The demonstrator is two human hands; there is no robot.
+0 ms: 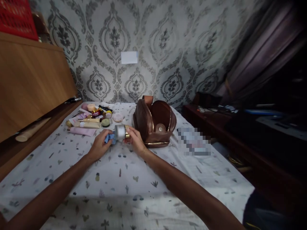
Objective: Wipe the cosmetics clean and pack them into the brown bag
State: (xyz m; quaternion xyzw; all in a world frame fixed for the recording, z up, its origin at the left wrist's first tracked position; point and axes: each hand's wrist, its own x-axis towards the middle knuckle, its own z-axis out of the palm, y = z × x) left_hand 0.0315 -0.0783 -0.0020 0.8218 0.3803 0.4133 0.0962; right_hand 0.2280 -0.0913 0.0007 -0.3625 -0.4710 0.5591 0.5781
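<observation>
My right hand (135, 139) grips a small pale jar (120, 132) by its gold lid, holding it on its side above the cloth. Pinched in my left hand (101, 143) is a blue cloth (110, 138), pressed against the jar's base. Just behind my right hand stands a brown leather bag (141, 119), unzipped, its dark inside showing. Beyond my left hand lies a group of cosmetics, with a pink tube (82, 131), a cream tube (90, 124), a green-lidded pot (105, 122) and a round compact (117, 117) among them.
A white printed cloth (120, 185) covers the table. At the left is a wooden cabinet (31, 73) with a red basket (16, 19) on top. A blurred-out flat item (194, 141) lies right of the bag. A dark desk (216, 121) stands along the right.
</observation>
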